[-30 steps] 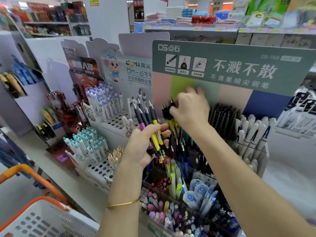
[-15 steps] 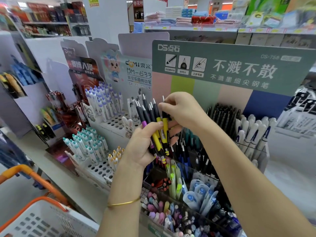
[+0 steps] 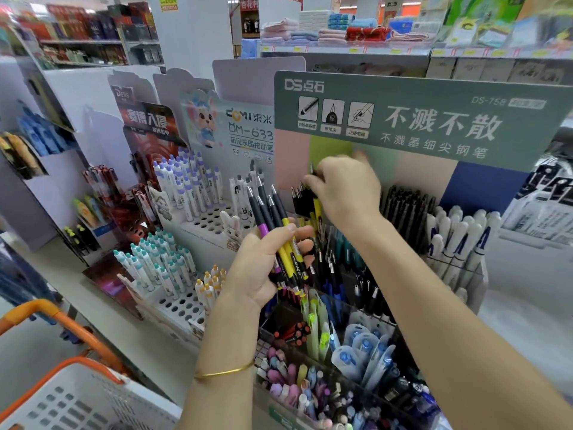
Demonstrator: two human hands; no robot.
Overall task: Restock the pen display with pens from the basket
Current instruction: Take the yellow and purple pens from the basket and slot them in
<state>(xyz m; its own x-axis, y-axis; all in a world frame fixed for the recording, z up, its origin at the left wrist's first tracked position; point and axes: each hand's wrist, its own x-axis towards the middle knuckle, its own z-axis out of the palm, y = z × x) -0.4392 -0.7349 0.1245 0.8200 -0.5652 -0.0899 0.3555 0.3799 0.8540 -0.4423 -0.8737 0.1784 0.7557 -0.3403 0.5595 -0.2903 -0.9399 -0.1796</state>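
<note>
Your left hand (image 3: 263, 268) curls round the spare black-topped yellow and purple plastic pens (image 3: 280, 240), keeping them ready. Your right hand (image 3: 344, 193) fingertips pinch one yellow-barrelled pen (image 3: 317, 210), probably to seat it in the green-headed clear pen display (image 3: 527, 141).

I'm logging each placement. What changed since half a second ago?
The right hand pulled one yellow pen from the bundle and carried it up and away to the display's back row, where it pinches it among black-topped pens. The left hand still grips the bundle in the same place; the basket stayed put.
</note>
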